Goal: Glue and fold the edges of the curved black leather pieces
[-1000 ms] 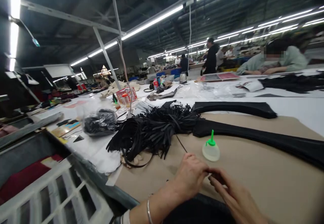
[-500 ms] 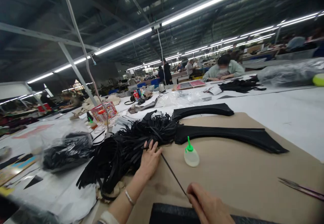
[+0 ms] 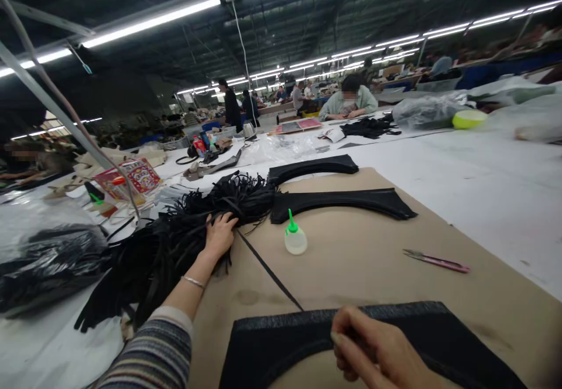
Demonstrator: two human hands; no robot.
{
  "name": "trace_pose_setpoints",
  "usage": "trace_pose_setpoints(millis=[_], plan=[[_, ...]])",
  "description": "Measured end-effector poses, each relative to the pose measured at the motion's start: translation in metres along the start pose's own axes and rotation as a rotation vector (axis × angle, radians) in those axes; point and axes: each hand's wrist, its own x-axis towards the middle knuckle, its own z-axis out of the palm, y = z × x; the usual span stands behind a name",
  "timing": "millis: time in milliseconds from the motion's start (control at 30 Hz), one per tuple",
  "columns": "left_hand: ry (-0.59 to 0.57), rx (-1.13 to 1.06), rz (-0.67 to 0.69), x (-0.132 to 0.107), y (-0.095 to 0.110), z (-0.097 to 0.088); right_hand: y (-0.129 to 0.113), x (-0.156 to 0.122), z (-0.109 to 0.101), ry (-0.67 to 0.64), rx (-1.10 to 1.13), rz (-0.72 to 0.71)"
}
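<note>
Left hand (image 3: 219, 234) now further up on black strip pile (image 3: 175, 242), fingers spread flat, right hand (image 3: 377, 351) curled closed on black panel (image 3: 281, 342), brown paper table (image 3: 373, 283), busy workshop

Strip pile (image 3: 175, 242) at left, left hand (image 3: 218, 234) resting on its right edge. Glue bottle (image 3: 295, 241) just right of pile, on board sheet (image 3: 377, 283). Two curved pieces (image 3: 342, 201) behind bottle. Snips (image 3: 434, 261) well right. Curved panel (image 3: 272, 345) nearest, under right hand (image 3: 377, 351). Bagged bundle (image 3: 44, 260) far left.

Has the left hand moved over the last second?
Yes. The left hand went away from the right hand, out leftward past the glue bottle, and now rests on the pile of black strips.
</note>
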Motion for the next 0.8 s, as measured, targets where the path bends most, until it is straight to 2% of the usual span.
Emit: trace_pose_setpoints(millis=[133, 233, 300, 367, 400, 433, 467, 533, 567, 633, 700, 800], plan=[[-0.044, -0.076, -0.041, -0.001, 0.005, -0.02, -0.007, -0.011, -0.028, -0.002, 0.075, 0.105], [-0.046, -0.169, -0.054, -0.014, 0.029, -0.048, -0.003, -0.012, -0.039, 0.057, -0.006, 0.099], [-0.069, -0.261, -0.006, -0.035, 0.058, -0.073, -0.001, -0.01, -0.041, 0.094, -0.049, 0.068], [-0.159, -0.393, 0.109, -0.062, 0.098, -0.098, -0.004, -0.006, -0.041, 0.098, -0.101, 0.031], [-0.225, -0.5, 0.18, -0.076, 0.119, -0.11, -0.007, -0.004, -0.04, 0.09, -0.129, 0.015], [-0.357, -0.768, 0.255, -0.09, 0.139, -0.121, -0.011, -0.001, -0.04, 0.081, -0.157, -0.004], [-0.464, -0.975, 0.267, -0.103, 0.157, -0.13, -0.014, 0.001, -0.041, 0.078, -0.18, -0.025], [-0.583, -1.141, 0.167, -0.121, 0.181, -0.142, -0.018, 0.003, -0.046, 0.085, -0.194, -0.05], [-0.595, -1.156, 0.099, -0.126, 0.186, -0.145, -0.017, 0.003, -0.052, 0.095, -0.178, -0.049], [-0.568, -1.109, -0.012, -0.133, 0.18, -0.146, -0.009, -0.001, -0.067, 0.125, -0.104, -0.018], [-0.535, -1.029, -0.076, -0.137, 0.159, -0.142, 0.008, -0.008, -0.086, 0.156, 0.008, 0.054], [-0.565, -0.921, -0.16, -0.148, 0.121, -0.131, 0.04, -0.022, -0.114, 0.229, 0.135, 0.216]])
